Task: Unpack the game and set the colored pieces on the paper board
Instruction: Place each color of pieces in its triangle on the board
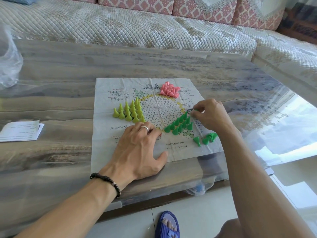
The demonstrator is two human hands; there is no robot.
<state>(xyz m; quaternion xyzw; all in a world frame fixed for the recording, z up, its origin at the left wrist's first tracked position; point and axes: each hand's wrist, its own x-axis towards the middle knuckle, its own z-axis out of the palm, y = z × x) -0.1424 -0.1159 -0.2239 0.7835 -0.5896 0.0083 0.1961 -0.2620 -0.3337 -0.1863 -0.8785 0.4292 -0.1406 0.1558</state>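
Note:
The paper board lies flat on the table with a ring of circles printed on it. Several yellow-green cone pieces stand upright in its left corner. Several green cones stand in the right corner, and a few more green cones lie loose at the board's right edge. Pink cones lie in a heap at the far side. My left hand rests flat on the near part of the board. My right hand pinches one small green piece above the far end of the green group.
The table has a glossy marbled top. A folded white leaflet lies at its left, and a crumpled clear plastic bag sits far left. A quilted sofa runs behind. My sandalled foot shows below the table's edge.

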